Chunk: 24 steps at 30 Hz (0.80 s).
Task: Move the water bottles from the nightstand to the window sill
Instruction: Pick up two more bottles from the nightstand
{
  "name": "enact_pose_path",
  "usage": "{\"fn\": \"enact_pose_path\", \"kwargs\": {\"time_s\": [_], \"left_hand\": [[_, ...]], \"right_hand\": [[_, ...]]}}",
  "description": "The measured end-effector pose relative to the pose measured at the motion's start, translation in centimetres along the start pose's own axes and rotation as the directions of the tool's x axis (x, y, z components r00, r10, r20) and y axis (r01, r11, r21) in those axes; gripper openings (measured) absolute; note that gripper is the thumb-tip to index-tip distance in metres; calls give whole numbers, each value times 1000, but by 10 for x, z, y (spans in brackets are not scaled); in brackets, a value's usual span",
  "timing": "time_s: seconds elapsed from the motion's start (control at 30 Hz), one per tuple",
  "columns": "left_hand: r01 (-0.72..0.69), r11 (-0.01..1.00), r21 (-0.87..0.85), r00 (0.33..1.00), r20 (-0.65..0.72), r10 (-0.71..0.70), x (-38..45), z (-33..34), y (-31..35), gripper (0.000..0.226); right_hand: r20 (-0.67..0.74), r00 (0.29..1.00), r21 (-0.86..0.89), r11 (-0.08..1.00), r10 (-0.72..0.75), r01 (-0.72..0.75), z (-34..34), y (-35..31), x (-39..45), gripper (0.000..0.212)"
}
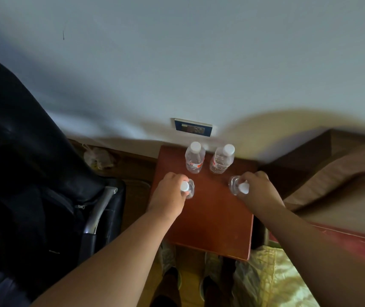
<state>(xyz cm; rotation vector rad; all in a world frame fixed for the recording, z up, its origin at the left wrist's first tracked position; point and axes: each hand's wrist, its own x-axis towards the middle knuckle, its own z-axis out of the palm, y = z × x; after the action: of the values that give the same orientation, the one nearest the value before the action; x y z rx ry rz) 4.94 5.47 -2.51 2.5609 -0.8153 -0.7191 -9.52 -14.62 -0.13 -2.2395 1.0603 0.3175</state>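
Several clear water bottles with white caps stand on the reddish-brown nightstand. Two stand free at the back by the wall: the back left bottle and the back right bottle. My left hand is wrapped around the front left bottle just below its cap. My right hand grips the front right bottle the same way. Both held bottles stand on or just above the nightstand top; I cannot tell which. The window sill is not in view.
A black leather chair with a metal armrest stands close on the left. A bed with a beige pillow lies on the right. A wall socket plate sits above the nightstand. A plastic bag lies on the floor. My shoes show below.
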Motion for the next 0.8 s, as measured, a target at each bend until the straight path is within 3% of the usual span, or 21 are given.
{"fn": "enact_pose_path", "kwargs": {"time_s": [0.23, 0.47, 0.57, 0.8], "left_hand": [[-18, 998, -62, 1000, 10, 19, -5, 8, 3, 32], [16, 993, -118, 1000, 3, -15, -9, 18, 0, 36], [5, 994, -109, 1000, 6, -5, -8, 23, -6, 41], [30, 992, -124, 999, 29, -27, -9, 37, -25, 69]], "right_hand": [[99, 994, 62, 997, -44, 38, 27, -6, -11, 28], [36, 999, 104, 994, -17, 13, 52, 1, -14, 34], [55, 998, 62, 998, -5, 2, 59, 12, -12, 47], [125, 992, 140, 990, 8, -26, 71, 33, -3, 77]]}}
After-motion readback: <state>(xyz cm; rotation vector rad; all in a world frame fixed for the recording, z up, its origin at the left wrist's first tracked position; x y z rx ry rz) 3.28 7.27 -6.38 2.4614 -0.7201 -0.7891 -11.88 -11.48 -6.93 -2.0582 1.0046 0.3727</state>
